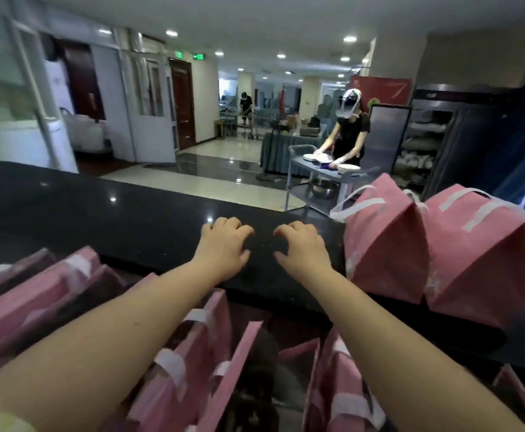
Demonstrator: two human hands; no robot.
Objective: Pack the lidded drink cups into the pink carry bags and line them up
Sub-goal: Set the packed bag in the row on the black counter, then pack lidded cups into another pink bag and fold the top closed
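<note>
1. Both bare arms reach forward over a glossy black table [99,213]. The left hand [223,244] and right hand [303,249] rest on it near each other, each grip empty, with loosely bent fingers touching the stone
2. Just right of the right hand, two pink carry bags [382,244] [479,263] stand upright on the table, touching side by side. Their tops are folded shut and their white handles [353,204] droop; whether they hold cups cannot be seen
3. More pink bags [192,369] crowd the foreground below the table's near edge, leaning at angles under both forearms; their contents are too blurred to tell
4. Ceiling lights [171,33] reflect in the table top and in the polished tile floor [208,160] beyond it
5. Across the room, a person in black [351,132] wearing a head rig bends over a grey trolley [301,165] that carries stacks of white plates [348,168], with a metal bowl [323,187] on the shelf below
6. A second person [245,107] stands far down the hall, past brown doors [183,104] and a green exit sign [197,56]
</note>
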